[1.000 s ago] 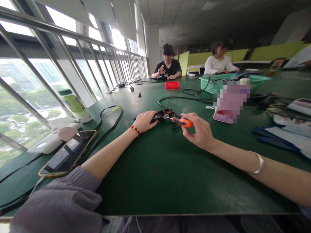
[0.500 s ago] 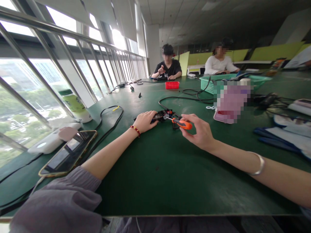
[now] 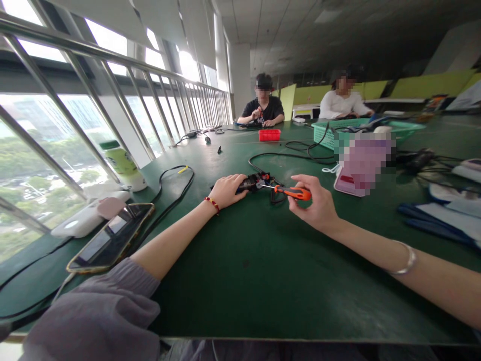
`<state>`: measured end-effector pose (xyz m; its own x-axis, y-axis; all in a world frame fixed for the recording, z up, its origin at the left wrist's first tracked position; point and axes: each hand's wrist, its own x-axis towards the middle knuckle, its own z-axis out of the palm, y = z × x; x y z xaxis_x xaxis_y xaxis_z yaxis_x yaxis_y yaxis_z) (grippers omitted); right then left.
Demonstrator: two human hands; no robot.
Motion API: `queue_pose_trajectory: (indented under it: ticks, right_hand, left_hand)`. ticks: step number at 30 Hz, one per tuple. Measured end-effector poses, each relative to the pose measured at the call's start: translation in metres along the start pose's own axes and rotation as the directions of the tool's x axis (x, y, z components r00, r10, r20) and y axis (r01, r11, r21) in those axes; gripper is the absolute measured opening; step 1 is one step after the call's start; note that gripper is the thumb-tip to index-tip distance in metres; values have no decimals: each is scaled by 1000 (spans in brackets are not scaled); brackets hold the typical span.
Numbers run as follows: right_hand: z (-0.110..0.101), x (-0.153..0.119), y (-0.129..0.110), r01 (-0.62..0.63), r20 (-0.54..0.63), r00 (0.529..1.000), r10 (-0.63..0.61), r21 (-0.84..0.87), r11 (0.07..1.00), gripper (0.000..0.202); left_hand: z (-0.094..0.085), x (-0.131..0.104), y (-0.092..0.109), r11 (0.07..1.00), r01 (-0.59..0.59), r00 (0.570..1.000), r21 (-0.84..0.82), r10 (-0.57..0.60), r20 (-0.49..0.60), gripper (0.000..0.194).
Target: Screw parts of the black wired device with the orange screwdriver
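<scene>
The person's left hand (image 3: pixel 228 190) is wrapped over one end of a black gadget (image 3: pixel 256 181), which lies on the green table (image 3: pixel 270 286) in front of the person. The right hand (image 3: pixel 317 203) pinches the orange and dark handle of a screwdriver (image 3: pixel 298 193) — its thin metal rod points left, over the gadget (the tip is too small to tell if it touches). A red bracelet (image 3: pixel 213 204) is on the left wrist and a silver bangle (image 3: pixel 408 259) on the right arm. Over to the left are a dark phone (image 3: pixel 112 238) and a green bottle (image 3: pixel 123 165). Farther off sit a red box (image 3: pixel 269 135) and a green basket (image 3: pixel 323 135) — and two people, one in a black top (image 3: pixel 271 107), one in a white top (image 3: pixel 338 104).
</scene>
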<state>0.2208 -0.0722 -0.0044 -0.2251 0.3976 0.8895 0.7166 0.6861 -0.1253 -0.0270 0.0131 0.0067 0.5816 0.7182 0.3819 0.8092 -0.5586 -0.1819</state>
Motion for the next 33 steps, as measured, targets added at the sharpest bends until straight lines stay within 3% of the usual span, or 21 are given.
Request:
queue_pose_trajectory:
  ticks: [3,9,13,22,29,33]
  right_hand:
    - [1,0,1,21,-22,1000,-21,8,1000,39]
    - [-4,1,0,-84,76,994,83,11,996,33]
    - [-6,2,0,-75,81,994,74,14,997,29]
    - [-1,1,2,6,-51,999,-3,72,997,42]
    - [-3,2,0,68,7,998,-68,9,998,19]
    - [-1,1,1,69,-63,996,-67,31,997,35]
  left_hand:
    - [0,0,0,1000,-6,1000,2,6,-12,35]
    - [1,0,-1,1000,1,1000,3,-1,-3,35]
    - [1,0,-1,1000,4,1000,-2,-4,2,36]
    - [-3,0,2,1000,16,1000,-9,-16,10,34]
    - [0,0,1,1000,6,1000,-7,-6,3,35]
    - [2,0,0,1000,-1,1000,7,1,-1,36]
